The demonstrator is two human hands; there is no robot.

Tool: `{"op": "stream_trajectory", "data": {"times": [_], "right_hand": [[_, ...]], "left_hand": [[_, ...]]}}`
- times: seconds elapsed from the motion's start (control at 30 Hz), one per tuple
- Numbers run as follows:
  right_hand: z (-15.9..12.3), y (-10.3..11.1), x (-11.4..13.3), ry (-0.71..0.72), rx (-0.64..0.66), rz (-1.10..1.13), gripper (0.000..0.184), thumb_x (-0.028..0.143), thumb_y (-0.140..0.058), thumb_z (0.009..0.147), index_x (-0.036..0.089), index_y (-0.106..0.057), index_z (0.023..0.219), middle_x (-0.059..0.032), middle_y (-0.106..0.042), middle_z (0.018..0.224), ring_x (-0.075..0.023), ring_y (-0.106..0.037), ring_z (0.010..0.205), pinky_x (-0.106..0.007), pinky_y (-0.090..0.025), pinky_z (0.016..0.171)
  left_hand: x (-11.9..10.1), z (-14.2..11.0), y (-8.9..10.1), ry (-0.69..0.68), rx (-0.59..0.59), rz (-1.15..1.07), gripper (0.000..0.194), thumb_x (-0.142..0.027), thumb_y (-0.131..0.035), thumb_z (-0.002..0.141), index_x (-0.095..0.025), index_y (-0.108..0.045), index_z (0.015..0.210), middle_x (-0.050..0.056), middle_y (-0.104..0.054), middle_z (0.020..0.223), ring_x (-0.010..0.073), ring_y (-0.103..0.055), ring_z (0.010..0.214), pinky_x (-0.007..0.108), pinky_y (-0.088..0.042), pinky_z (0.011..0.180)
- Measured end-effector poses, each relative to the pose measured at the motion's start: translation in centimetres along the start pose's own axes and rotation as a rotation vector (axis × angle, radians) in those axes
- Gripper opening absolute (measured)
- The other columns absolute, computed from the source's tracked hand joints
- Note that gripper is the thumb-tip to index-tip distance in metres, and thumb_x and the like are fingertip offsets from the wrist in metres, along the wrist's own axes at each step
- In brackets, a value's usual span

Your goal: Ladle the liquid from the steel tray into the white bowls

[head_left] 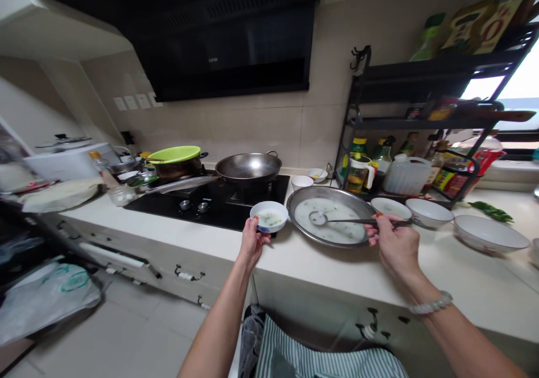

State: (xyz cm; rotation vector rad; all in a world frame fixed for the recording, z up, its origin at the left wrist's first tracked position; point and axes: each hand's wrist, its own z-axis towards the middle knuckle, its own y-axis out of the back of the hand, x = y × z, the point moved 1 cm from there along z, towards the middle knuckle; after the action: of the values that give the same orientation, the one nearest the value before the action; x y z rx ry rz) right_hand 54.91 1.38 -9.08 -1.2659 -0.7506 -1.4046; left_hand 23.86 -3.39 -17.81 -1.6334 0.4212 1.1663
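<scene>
My left hand [252, 240] grips a small white bowl [264, 227] with a blue pattern, by its near side. White soup with green bits lies in it. The bowl is over the counter's front edge, just left of a wide metal basin [290, 212]. My right hand [396, 243] is closed around the dark handle of a ladle [319, 218]. The ladle's round head is over the white, green-flecked soup [341, 229] in the basin; whether it dips in, I cannot tell. To the basin's right stands a bowl [389, 206] with similar soup.
A wok [248, 167] sits on the black stove [168, 203], its long handle pointing left. A lime-green basin [174, 154] tops a pot behind. White bowls [429, 212] line the counter at right, beside green peppers [492, 210]. A black rack [404, 124] holds bottles.
</scene>
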Motion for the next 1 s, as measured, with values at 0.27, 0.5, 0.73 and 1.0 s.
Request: {"op": "stream_trajectory", "data": {"times": [0.27,0.5,0.73,1.0], "right_hand": [[0.4,-0.1,1.0,-0.008,-0.018,-0.028,0.014,0.032,-0.064,0.072,0.020,-0.058,0.072,-0.0025,-0.060,0.052,-0.0126,-0.052,0.039,-0.020,-0.039,0.028],[0.6,-0.1,1.8,-0.018,-0.023,-0.068,0.010,0.029,-0.062,0.070,0.020,-0.058,0.070,-0.0027,-0.059,0.050,-0.0131,-0.052,0.039,-0.021,-0.039,0.028],[0.5,-1.7,3.7,0.014,0.016,0.041,0.015,0.030,-0.065,0.068,0.018,-0.057,0.070,-0.0006,-0.059,0.051,-0.0102,-0.051,0.039,-0.017,-0.038,0.028],[-0.2,-6.7,4.7,0.046,0.165,0.073,0.017,0.037,-0.065,0.072,0.022,-0.057,0.069,-0.0038,-0.060,0.052,-0.0133,-0.051,0.039,-0.023,-0.037,0.028]], "left_hand": [[0.1,0.1,0.0,0.004,-0.003,0.000,0.044,-0.052,-0.064,0.072,-0.019,-0.043,0.092,-0.002,-0.058,0.066,0.0117,-0.058,0.042,0.019,-0.043,0.033],[0.0,0.0,-0.1,0.001,-0.002,-0.001,0.045,-0.052,-0.065,0.070,-0.020,-0.043,0.092,-0.003,-0.057,0.065,0.0116,-0.058,0.042,0.019,-0.043,0.032],[0.1,0.0,-0.1,0.001,0.007,0.011,0.045,-0.053,-0.063,0.072,-0.020,-0.042,0.093,-0.002,-0.057,0.067,0.0107,-0.057,0.042,0.018,-0.042,0.033],[0.0,0.0,-0.2,0.004,0.001,0.014,0.047,-0.055,-0.065,0.070,-0.020,-0.042,0.092,-0.003,-0.057,0.066,0.0108,-0.057,0.042,0.018,-0.043,0.034]]}}
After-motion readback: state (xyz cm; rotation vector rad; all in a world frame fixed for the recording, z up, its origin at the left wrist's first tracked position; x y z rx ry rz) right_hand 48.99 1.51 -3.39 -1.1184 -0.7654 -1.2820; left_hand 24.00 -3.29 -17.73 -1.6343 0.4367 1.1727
